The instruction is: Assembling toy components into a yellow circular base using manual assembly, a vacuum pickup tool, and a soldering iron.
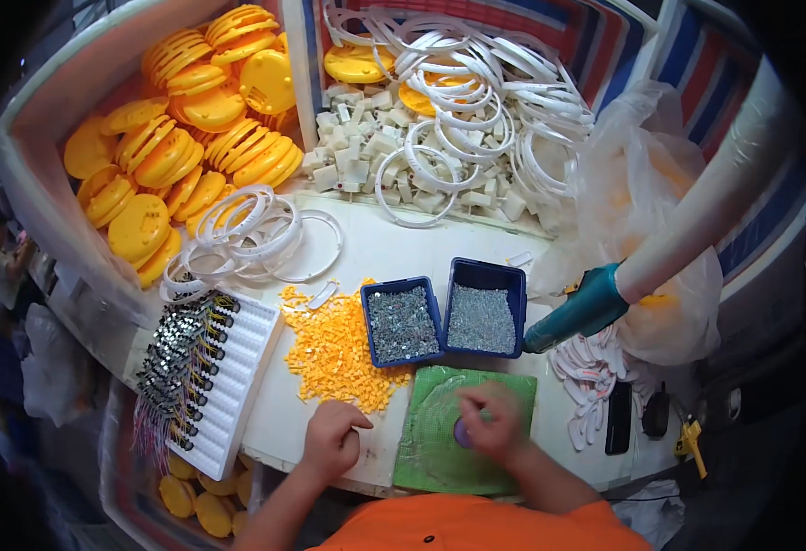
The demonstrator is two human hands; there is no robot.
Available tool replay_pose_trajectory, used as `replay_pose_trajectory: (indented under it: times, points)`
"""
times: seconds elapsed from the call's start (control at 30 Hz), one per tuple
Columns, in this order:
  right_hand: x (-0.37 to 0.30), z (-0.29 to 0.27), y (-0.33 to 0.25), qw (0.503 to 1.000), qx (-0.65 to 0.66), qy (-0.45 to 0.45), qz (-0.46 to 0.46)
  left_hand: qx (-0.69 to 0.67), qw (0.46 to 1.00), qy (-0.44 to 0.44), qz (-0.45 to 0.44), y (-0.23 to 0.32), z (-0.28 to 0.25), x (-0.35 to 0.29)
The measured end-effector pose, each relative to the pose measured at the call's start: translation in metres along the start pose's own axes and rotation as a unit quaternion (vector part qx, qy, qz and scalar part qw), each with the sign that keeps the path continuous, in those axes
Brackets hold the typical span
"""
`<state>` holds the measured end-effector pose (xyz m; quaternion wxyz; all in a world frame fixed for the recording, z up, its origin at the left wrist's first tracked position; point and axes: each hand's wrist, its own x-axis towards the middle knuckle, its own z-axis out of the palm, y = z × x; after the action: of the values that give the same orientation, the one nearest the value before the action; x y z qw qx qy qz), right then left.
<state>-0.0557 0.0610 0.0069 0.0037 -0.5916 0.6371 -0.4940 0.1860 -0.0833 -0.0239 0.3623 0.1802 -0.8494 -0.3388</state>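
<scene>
My left hand (332,441) is just below the near edge of a heap of small yellow plastic parts (334,344). Its fingers are curled in with the forefinger and thumb close together; anything between them is too small to make out. Over a green mat (428,459), my right hand (495,418) is bent at the fingers and blurred by motion, so its grip does not show. Partly under that hand lies a round purple thing (462,433) on the mat. Two blue bins stand beyond the mat, one of small screws (403,323), one of tiny silvery pieces (481,317).
A teal electric screwdriver (577,312) sits right of the bins. White foam tray (228,395) with wired metal parts stands left. Yellow round housings (210,106), white rings (444,129) and white blocks (357,151) are piled behind. White curved parts (591,376) and a phone (619,418) lie right.
</scene>
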Motion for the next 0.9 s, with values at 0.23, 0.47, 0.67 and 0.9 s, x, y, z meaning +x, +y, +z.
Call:
replay_pose_trajectory:
  times: [0.23, 0.47, 0.67, 0.9]
  points:
    - [-0.056, -0.060, 0.012, 0.993, -0.097, 0.051, 0.045, -0.033, 0.998, 0.043, 0.029, 0.017, 0.003, 0.028]
    - [-0.172, -0.091, -0.005, 0.957, -0.206, 0.089, 0.184, -0.053, 0.989, 0.038, 0.132, 0.047, 0.000, 0.186]
    - [-0.184, -0.080, -0.001, 0.961, -0.189, 0.096, 0.178, 0.133, 0.977, 0.022, 0.167, 0.052, -0.004, 0.299]
    - [-0.191, -0.078, -0.001, 0.953, -0.202, 0.131, 0.187, 0.305, 0.946, -0.001, 0.108, -0.017, -0.019, 0.312]
